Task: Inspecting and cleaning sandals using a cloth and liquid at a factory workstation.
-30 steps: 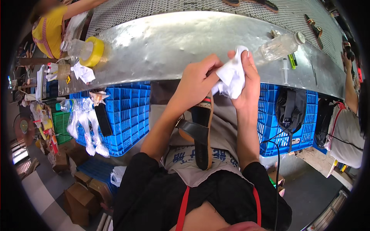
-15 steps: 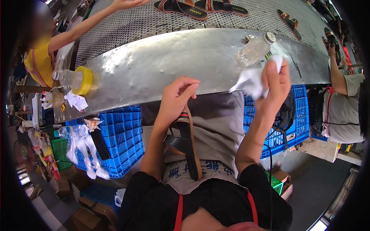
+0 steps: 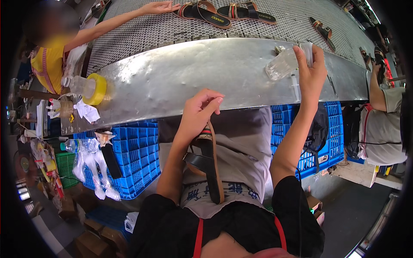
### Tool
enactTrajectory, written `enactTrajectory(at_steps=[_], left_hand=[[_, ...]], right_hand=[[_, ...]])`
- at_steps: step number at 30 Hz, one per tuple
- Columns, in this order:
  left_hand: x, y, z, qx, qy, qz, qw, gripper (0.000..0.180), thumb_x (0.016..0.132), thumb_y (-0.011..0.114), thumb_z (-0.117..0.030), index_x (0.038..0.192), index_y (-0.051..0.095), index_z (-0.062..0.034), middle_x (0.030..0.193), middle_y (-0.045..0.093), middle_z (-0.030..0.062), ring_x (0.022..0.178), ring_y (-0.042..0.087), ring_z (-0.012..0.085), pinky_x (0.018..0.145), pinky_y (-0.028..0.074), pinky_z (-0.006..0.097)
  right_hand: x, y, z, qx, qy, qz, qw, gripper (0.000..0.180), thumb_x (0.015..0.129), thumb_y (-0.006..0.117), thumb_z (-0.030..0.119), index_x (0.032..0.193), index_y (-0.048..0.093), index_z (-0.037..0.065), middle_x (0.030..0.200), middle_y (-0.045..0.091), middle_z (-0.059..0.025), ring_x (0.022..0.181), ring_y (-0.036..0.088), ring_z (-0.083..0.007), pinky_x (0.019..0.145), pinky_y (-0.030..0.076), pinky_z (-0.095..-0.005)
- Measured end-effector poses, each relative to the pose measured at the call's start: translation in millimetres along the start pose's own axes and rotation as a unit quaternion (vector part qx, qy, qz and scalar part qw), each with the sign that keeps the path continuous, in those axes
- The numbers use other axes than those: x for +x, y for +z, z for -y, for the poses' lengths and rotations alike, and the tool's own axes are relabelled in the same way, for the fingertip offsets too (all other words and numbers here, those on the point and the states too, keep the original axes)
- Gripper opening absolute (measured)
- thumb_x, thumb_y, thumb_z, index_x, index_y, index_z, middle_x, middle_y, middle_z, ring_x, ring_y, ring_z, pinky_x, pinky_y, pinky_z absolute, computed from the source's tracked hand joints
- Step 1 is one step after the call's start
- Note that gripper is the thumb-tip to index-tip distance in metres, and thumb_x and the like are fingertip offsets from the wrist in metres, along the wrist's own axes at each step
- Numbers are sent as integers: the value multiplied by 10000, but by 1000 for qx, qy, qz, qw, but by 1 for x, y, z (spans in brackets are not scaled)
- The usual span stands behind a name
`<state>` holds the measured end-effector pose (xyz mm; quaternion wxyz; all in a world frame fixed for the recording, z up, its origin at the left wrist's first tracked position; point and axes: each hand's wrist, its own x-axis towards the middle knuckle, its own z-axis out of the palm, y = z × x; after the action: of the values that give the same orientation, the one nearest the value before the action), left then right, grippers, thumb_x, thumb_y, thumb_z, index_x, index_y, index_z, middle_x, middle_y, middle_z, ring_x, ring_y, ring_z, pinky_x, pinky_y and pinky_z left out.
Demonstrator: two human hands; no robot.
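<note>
Left hand (image 3: pixel 198 112): fingers curled, gripping the sandal (image 3: pixel 209 165) on the lap.
Right hand (image 3: pixel 310 71): at 1 o'clock, pinching a white cloth (image 3: pixel 307 48) beside the clear bottle (image 3: pixel 282 65).
Surface (image 3: pixel 206 73): shiny metal.

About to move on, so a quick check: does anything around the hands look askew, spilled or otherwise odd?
Nothing spilled or damaged. The clear bottle lies tipped on its side on the metal shelf, by the right hand, which holds a white cloth. The sandal rests loosely on the lap under the left hand, not on the shelf.
</note>
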<state>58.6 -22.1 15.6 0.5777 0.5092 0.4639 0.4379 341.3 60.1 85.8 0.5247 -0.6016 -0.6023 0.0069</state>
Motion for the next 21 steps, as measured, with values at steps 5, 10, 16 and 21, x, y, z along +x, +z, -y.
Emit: enactTrajectory(at_steps=[5, 10, 16, 21], left_hand=[[-2, 1, 3, 0, 2, -4, 1000, 156, 967, 614, -144, 1062, 667, -31, 734, 600, 21, 536, 473, 29, 464, 338, 196], [-2, -6, 7, 6, -3, 21, 1000, 160, 980, 602, -156, 1056, 661, -28, 751, 610, 18, 620, 509, 52, 550, 390, 205], [7, -24, 8, 30, 18, 41, 999, 269, 1035, 507, -231, 1029, 658, -8, 742, 622, 27, 702, 559, 92, 682, 454, 236], [8, -26, 17, 51, 84, 60, 993, 413, 1063, 418, -328, 982, 665, -8, 765, 655, 41, 725, 583, 110, 737, 465, 263]], right_hand=[[-4, -3, 6, -38, 24, -5, 999, 459, 831, 819, 300, 1087, 575, 8, 818, 675, -95, 687, 575, -139, 657, 487, -274], [-4, 12, -2, -55, 13, 1, 998, 565, 820, 815, 370, 1137, 527, 3, 807, 670, -139, 685, 615, -200, 666, 501, -322], [3, 17, -13, -146, -28, -55, 987, 605, 869, 726, 459, 1151, 489, -20, 837, 680, -224, 790, 681, -400, 706, 518, -420], [1, 20, -24, -170, -67, -83, 980, 605, 878, 731, 430, 1145, 474, -48, 831, 681, -231, 802, 696, -389, 737, 532, -422]])
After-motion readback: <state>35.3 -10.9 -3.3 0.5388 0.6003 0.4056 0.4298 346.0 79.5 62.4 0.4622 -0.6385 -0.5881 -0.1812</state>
